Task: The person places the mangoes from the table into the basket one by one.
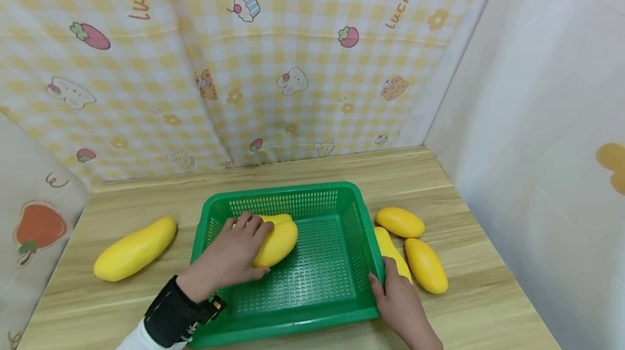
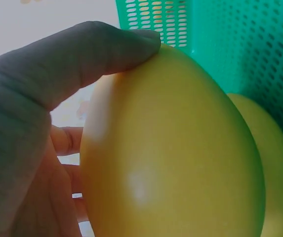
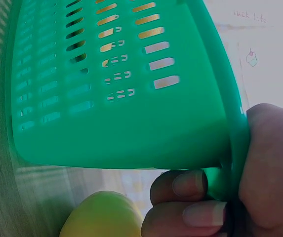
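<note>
A green plastic basket (image 1: 288, 190) with perforated walls sits mid-table. Inside it, at its left side, my left hand (image 1: 233, 252) grips a smooth yellow papaya (image 1: 278, 244), thumb on one side and fingers over the other. Just behind that fruit lies a second yellow papaya (image 1: 279, 218), partly hidden by the hand; the left wrist view shows it against the basket wall. My right hand (image 1: 402, 306) holds the basket's right rim near the front corner, with fingers (image 3: 181, 217) curled under the lip. Outside the right wall, another papaya (image 1: 394, 252) is partly covered by rim and hand.
To the basket's left, a long yellow papaya (image 1: 135, 249) lies on the wooden table (image 1: 478, 306). Two smaller yellow mangoes, a rear mango (image 1: 400, 222) and a front mango (image 1: 426, 266), lie at the right. A checked curtain (image 1: 293, 46) hangs along the back edge.
</note>
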Available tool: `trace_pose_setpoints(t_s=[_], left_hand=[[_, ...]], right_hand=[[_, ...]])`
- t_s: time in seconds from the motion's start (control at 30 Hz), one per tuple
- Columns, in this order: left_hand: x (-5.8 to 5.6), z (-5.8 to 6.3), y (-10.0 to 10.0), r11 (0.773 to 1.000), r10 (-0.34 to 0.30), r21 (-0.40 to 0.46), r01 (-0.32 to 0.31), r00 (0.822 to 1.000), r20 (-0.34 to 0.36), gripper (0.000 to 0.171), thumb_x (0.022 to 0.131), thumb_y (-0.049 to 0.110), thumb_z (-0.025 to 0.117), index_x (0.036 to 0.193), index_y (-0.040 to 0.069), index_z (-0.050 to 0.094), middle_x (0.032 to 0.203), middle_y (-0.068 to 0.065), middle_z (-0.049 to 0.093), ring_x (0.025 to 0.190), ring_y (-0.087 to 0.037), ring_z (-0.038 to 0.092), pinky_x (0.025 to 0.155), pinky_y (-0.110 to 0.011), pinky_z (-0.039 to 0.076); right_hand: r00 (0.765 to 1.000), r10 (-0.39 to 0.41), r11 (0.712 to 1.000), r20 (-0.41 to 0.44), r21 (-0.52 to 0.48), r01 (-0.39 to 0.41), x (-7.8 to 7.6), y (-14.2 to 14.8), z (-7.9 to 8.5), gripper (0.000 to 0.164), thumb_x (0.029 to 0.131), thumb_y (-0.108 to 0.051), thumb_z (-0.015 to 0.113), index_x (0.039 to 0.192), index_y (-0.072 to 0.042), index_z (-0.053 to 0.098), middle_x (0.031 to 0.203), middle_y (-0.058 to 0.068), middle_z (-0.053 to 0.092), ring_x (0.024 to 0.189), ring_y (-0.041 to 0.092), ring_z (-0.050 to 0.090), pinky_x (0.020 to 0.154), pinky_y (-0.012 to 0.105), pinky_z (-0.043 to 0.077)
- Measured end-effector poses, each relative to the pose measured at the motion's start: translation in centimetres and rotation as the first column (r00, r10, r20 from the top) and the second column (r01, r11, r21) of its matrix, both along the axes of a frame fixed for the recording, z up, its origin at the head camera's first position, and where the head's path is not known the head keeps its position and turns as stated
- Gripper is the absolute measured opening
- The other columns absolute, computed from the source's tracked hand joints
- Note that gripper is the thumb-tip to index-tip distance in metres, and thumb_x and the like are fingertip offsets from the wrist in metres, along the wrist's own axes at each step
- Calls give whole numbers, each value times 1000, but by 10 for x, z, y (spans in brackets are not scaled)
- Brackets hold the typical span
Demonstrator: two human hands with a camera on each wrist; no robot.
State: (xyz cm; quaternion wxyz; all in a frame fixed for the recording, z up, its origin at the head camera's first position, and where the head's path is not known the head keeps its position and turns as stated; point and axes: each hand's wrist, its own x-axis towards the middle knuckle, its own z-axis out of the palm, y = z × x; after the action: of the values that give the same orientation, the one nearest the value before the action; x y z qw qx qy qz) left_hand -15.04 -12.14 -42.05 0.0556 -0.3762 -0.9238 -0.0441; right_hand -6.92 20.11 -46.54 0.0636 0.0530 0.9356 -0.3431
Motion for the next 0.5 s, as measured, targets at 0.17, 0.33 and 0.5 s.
trace_pose_setpoints(t_s=[0.17, 0.33, 0.5], left_hand=[[1, -7, 6, 1000, -17, -11, 17, 998, 54, 78, 66, 47, 84, 122, 3, 52, 106, -14, 50, 99, -34, 45, 81, -53, 41], [0, -13, 10, 999, -33, -17, 35, 994, 102, 79, 66, 46, 84, 124, 3, 51, 102, -13, 48, 100, -36, 43, 82, -54, 38], [-2, -24, 13, 998, -45, -41, 50, 992, 121, 80, 66, 47, 84, 125, 5, 50, 101, -12, 47, 100, -34, 41, 82, -54, 34]], right_hand=[[1000, -4, 1000, 19, -5, 4, 1, 0, 0, 38, 97, -16, 57, 126, 4, 42, 80, 5, 61, 64, 10, 55, 55, 31, 46], [1000, 4, 1000, 20, -18, -4, -1, 1, -1, 37, 97, -16, 57, 126, 3, 42, 80, 4, 61, 64, 10, 55, 55, 29, 46], [1000, 11, 1000, 23, -21, -10, -2, 1, -1, 37, 97, -17, 57, 126, 2, 42, 80, 4, 60, 64, 10, 54, 54, 29, 46]])
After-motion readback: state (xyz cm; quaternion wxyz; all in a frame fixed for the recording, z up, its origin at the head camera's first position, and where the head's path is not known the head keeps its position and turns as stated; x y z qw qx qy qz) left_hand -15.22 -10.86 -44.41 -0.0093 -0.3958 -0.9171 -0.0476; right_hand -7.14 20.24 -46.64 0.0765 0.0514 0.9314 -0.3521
